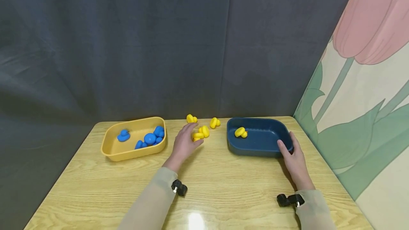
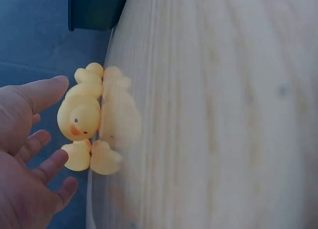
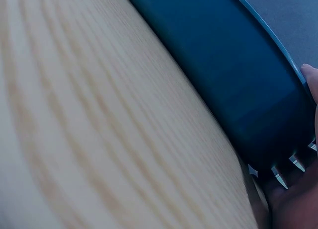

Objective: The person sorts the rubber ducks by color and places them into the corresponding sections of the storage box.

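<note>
My left hand (image 1: 184, 142) reaches over the table with its thumb and fingers spread apart. Just beyond its fingertips lie yellow toy ducks (image 1: 198, 136); the left wrist view shows a gap between the hand and a duck (image 2: 79, 114) with an orange beak. Behind them another yellow duck (image 1: 215, 122) lies on its side, and one more (image 1: 191, 118) is near the back edge. My right hand (image 1: 295, 160) grips the right end of a dark blue tray (image 1: 258, 149), its thumb at the rim and fingers around the end. Inside that tray lies one yellow duck (image 1: 239, 132).
At the left stands a yellow tray (image 1: 116, 157) with several blue ducks (image 1: 123, 136) in it, most crowded at its right end. A dark curtain (image 1: 159, 45) hangs behind the wooden table (image 1: 223, 187). A tulip-patterned wall (image 1: 367, 116) borders the right side.
</note>
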Demonstrator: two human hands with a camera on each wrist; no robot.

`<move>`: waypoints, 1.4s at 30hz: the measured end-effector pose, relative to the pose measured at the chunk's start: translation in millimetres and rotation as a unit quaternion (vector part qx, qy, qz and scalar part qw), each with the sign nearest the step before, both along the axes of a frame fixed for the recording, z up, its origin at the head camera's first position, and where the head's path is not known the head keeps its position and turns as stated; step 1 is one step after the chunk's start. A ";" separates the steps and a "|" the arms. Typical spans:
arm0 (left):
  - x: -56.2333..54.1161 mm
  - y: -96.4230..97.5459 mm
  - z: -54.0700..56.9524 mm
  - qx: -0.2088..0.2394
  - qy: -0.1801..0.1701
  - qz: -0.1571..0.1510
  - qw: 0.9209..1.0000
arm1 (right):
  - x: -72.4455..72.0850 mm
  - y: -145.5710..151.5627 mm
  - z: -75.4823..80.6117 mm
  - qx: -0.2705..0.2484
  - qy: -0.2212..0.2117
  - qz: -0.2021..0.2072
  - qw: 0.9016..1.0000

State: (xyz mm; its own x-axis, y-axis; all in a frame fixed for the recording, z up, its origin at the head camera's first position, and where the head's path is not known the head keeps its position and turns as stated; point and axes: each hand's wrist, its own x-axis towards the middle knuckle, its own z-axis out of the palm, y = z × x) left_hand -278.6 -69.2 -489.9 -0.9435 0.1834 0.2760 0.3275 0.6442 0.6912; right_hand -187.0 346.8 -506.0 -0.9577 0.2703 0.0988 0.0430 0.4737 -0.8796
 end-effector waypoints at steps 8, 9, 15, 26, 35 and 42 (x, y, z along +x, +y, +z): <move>-5.2 -6.0 -7.4 0.005 -0.031 -0.010 0.999 | -0.6 0.4 0.9 0.000 0.003 0.001 1.000; -5.7 -6.3 -8.0 0.003 -0.035 -0.011 0.999 | -0.8 0.4 1.1 -0.001 0.003 0.001 1.000; -7.5 -5.8 -8.7 -0.011 -0.052 -0.012 0.999 | -1.9 0.8 0.9 0.000 0.000 0.000 1.000; -8.8 -4.7 -9.7 -0.051 -0.043 -0.004 0.998 | -0.8 1.7 -1.5 -0.002 -0.005 0.008 1.000; -5.0 -4.9 -6.5 -0.028 -0.028 -0.011 0.999 | -0.7 0.9 -1.7 -0.003 -0.003 0.004 1.000; 0.1 0.0 2.3 0.001 -0.011 -0.031 0.999 | -2.1 2.4 -3.4 -0.006 -0.003 0.004 1.000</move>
